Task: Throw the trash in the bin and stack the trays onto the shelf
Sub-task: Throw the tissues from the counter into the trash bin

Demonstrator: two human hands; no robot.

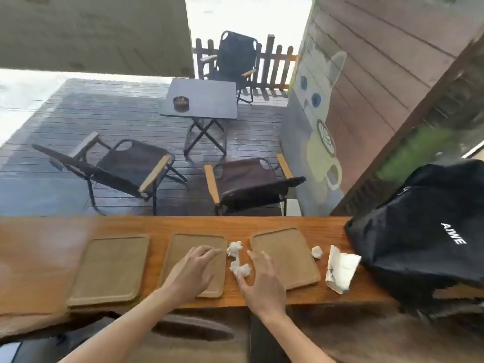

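Three brown trays lie in a row on the wooden counter (262, 297): a left tray (110, 268), a middle tray (183, 247) and a right tray (290, 252). Crumpled white tissues (237, 259) lie between the middle and right trays, one more ball of tissue (317, 251) sits right of the right tray, and a folded white paper wrapper (340, 271) lies beyond it. My left hand (192, 271) hovers over the middle tray with fingers extended. My right hand (262, 280) lies over the right tray's left edge, fingers spread, thumb beside the tissues. Neither hand holds anything.
A black bag (424, 231) marked AIWE sits on the counter's right end. Beyond the counter is a wooden deck with folding chairs (125, 169) and a small black table (204, 98) bearing an ashtray. A wooden wall (366, 74) rises at the right.
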